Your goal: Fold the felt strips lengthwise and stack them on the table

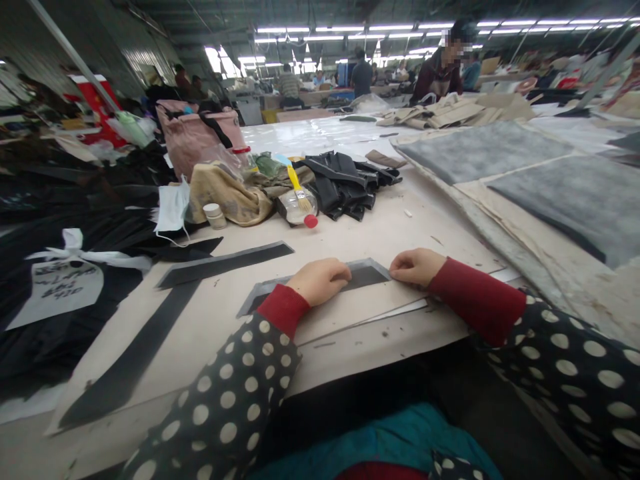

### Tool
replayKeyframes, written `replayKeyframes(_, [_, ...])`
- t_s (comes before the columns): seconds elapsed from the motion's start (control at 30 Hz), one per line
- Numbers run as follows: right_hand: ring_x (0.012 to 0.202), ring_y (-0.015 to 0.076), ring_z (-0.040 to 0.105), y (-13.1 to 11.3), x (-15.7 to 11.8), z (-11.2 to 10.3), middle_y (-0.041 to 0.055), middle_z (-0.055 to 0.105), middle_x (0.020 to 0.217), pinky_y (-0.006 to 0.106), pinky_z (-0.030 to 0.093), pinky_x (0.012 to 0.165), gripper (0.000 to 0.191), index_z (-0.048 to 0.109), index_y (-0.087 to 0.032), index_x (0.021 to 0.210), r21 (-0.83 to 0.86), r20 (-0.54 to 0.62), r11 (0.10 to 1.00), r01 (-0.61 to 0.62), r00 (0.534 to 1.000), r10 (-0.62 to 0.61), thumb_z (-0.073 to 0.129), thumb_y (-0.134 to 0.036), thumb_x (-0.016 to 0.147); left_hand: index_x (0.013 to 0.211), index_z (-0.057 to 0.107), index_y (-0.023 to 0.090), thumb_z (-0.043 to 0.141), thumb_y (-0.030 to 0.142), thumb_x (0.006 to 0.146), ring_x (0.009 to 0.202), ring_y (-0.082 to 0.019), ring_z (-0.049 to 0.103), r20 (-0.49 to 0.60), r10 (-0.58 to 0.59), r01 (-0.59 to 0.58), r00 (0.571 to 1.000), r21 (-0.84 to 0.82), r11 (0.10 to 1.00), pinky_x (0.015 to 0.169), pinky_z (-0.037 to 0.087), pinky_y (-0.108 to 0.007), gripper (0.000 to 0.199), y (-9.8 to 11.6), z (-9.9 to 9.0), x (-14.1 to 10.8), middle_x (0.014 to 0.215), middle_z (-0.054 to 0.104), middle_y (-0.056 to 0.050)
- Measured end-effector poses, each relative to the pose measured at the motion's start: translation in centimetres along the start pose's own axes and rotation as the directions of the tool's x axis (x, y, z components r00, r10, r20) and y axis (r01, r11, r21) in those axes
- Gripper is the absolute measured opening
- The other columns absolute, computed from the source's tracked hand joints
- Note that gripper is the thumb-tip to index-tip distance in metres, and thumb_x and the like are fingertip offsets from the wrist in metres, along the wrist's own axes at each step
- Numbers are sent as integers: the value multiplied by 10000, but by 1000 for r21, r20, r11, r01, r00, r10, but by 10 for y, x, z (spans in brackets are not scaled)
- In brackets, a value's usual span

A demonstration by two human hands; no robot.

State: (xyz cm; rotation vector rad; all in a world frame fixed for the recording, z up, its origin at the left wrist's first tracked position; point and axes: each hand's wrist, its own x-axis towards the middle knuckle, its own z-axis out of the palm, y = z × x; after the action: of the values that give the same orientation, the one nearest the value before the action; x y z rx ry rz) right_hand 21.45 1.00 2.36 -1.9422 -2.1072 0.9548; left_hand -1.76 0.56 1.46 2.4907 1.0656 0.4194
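Observation:
A dark fabric strip (pixel 367 273) with a lighter grey border lies on the pale tabletop sheet in front of me. My left hand (pixel 323 280) is closed over its middle, fingers curled down on the cloth and hiding part of it. At the strip's right end, my right hand (pixel 416 267) pinches the corner between thumb and fingers. A second bordered strip (pixel 230 265) lies flat to the left, across the top of a long dark fabric piece (pixel 135 350). Under the pale sheet, a white edge (pixel 395 311) shows near my wrists.
Beyond the strips are a bottle (pixel 295 208) with a yellow-handled brush (pixel 299 187) on it, a small jar (pixel 215 216), a face mask (pixel 173 207) and black folded pieces (pixel 345 180). Black cloth bundles (pixel 125 293) crowd the left; grey panels (pixel 560 193) lie right. A person (pixel 440 70) stands farther back.

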Motion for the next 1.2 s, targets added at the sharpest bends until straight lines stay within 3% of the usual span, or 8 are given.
replayKeyframes(0.37, [422, 69, 459, 2, 0, -1, -34, 513, 481, 178, 360, 419, 136, 603, -152, 729, -33, -10, 999, 23, 1000, -23, 525, -241, 663, 962, 545, 170, 462, 145, 755, 883, -149, 505, -86, 98, -93, 991, 55, 994, 822, 415, -279, 224, 17, 15, 6, 944, 539, -41])
replayKeyframes(0.67, [432, 70, 454, 11, 5, -4, -42, 474, 510, 198, 406, 447, 151, 565, -136, 778, 248, 155, 969, -21, 988, -18, 518, -246, 685, 981, 562, 214, 446, 303, 816, 869, -152, 497, -59, 127, -108, 990, 256, 961, 803, 411, -277, 220, 24, 22, 7, 945, 544, -22])
replayKeyframes(0.73, [447, 72, 458, 15, 3, -3, -35, 494, 557, 207, 412, 462, 194, 563, -136, 842, 226, 80, 974, 23, 996, -42, 518, -243, 685, 952, 561, 201, 444, 337, 815, 849, -159, 497, -77, 108, -79, 991, 314, 946, 771, 421, -281, 226, 29, 22, 8, 934, 548, -26])
replayKeyframes(0.8, [490, 79, 471, 18, -4, -1, -19, 522, 616, 217, 418, 499, 204, 568, -139, 853, 127, -90, 983, 136, 988, -125, 526, -229, 676, 897, 562, 182, 425, 347, 823, 818, -170, 498, -88, 90, -50, 992, 383, 922, 722, 429, -288, 227, 34, 23, 8, 901, 555, -34])
replayKeyframes(0.87, [563, 95, 493, 22, -13, 4, 7, 543, 674, 225, 422, 550, 162, 590, -144, 806, -15, -227, 955, 296, 929, -291, 518, -218, 682, 832, 559, 167, 393, 326, 838, 787, -178, 499, -77, 89, -45, 993, 445, 894, 678, 430, -295, 230, 39, 23, 9, 850, 560, -42])
replayKeyframes(1.0, [690, 118, 518, 25, -35, 23, 53, 560, 780, 242, 424, 646, 218, 628, -163, 849, -211, -270, 802, 559, 755, -598, 433, -227, 776, 769, 546, 158, 348, 257, 858, 751, -176, 501, -47, 118, -79, 992, 501, 862, 640, 422, -290, 239, 43, 23, 10, 791, 557, -46])
replayKeyframes(1.1, [721, 136, 501, 23, -45, 38, 67, 559, 790, 265, 412, 675, 281, 622, -177, 954, -353, -284, 724, 593, 669, -687, 384, -255, 829, 787, 549, 160, 347, 249, 859, 754, -169, 503, -67, 113, -66, 991, 491, 869, 646, 418, -282, 232, 41, 24, 10, 791, 559, -46])
replayKeyframes(1.2, [696, 148, 476, 20, -44, 47, 68, 550, 763, 285, 392, 659, 310, 613, -185, 1004, -480, -290, 693, 538, 649, -704, 363, -276, 845, 835, 557, 167, 370, 296, 851, 776, -169, 502, -92, 111, -56, 990, 467, 883, 673, 418, -280, 227, 40, 25, 9, 817, 564, -40])
